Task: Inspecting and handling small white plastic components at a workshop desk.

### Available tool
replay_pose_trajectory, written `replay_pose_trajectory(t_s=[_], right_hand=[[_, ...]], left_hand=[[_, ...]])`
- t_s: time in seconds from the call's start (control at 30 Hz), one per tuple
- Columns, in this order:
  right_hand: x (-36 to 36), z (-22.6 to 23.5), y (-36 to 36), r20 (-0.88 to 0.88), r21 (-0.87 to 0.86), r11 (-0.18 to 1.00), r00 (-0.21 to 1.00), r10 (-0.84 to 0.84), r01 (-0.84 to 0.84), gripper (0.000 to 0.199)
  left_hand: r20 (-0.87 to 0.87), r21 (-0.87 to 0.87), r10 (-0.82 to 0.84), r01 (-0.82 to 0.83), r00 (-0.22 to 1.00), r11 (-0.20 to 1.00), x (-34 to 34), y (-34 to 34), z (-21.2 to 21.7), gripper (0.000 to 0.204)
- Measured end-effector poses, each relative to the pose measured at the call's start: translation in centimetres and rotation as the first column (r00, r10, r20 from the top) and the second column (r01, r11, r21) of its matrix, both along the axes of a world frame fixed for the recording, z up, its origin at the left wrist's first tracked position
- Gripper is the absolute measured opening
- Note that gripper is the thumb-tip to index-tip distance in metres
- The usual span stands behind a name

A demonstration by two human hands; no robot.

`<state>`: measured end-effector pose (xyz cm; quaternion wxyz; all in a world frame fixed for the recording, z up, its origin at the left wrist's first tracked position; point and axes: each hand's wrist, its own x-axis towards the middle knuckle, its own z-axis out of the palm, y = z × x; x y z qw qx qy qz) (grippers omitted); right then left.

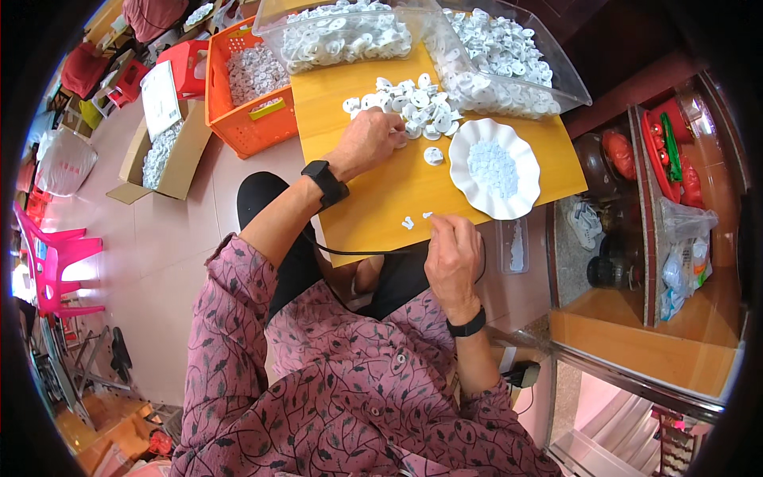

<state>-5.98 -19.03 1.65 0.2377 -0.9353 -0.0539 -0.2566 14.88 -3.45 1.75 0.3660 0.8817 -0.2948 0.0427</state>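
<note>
My left hand [369,145] is at the near left edge of a pile of round white plastic parts [421,103] on the yellow table [358,215]. Its fingers are curled around one of them, mostly hidden by the hand. One more round part [433,156] lies apart from the pile. Over the table's near edge, my right hand [453,258] pinches a small white piece [427,215] between thumb and finger. Beside it on the table lie a few similar small pieces [408,223]. A white scalloped plate [526,187] to the right holds many small pale flat pieces [494,168].
Two clear bins [342,36] [509,60] full of white parts stand at the table's far side. Left of it are an orange crate [250,131] and a cardboard box [179,163] with more parts. A black cable [358,253] crosses the near edge; a shelf cabinet [648,238] stands right.
</note>
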Motion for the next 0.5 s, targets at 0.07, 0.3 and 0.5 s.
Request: replay_pose_trajectory(t_s=[0.07, 0.3, 0.5], right_hand=[[-0.2, 0.4, -0.3, -0.047, -0.080, 0.996, 0.999, 0.026, -0.030, 0.029], [-0.9, 1.5, -0.1, -0.163, -0.288, 0.947, 0.982, 0.097, -0.141, 0.043], [-0.9, 1.4, -0.4, -0.185, -0.229, 0.959, 0.975, 0.125, -0.167, 0.038]], left_hand=[[-0.088, -0.048, -0.042, 0.038, 0.995, 0.998, -0.3, 0.2, 0.1, 0.019], [0.010, 0.033, -0.030, 0.030, 0.999, 0.999, -1.0, 1.3, 0.4, 0.017], [-0.262, -0.141, -0.057, 0.020, 0.963, 0.990, -3.4, 2.2, 2.5, 0.015]])
